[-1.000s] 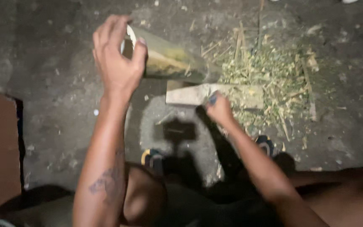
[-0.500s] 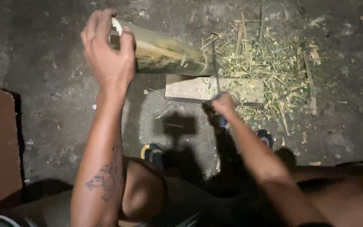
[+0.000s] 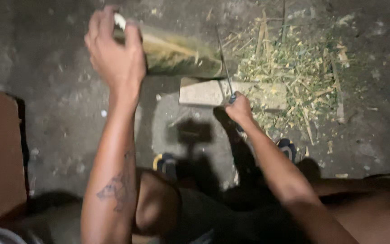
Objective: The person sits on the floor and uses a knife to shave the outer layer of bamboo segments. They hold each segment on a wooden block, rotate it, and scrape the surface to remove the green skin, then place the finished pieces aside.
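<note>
Head view: the blade (image 3: 224, 61) is now standing raised over the stalk (image 3: 177, 56), where a second ago the right hand (image 3: 239, 108) was lying low by the block (image 3: 208, 92); a chop is probably being readied. The left hand (image 3: 113, 54) is still gripping the stalk's near end, fingers curled over it, arm stretched forward; the right fingers are closing round the handle, wrist cocked; the stalk's far end is resting at the block, beside the trimmings (image 3: 294, 68).

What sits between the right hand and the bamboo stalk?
In the head view, a thin blade rises from the right hand across a pale wooden block to the bamboo stalk gripped by the left hand.
</note>
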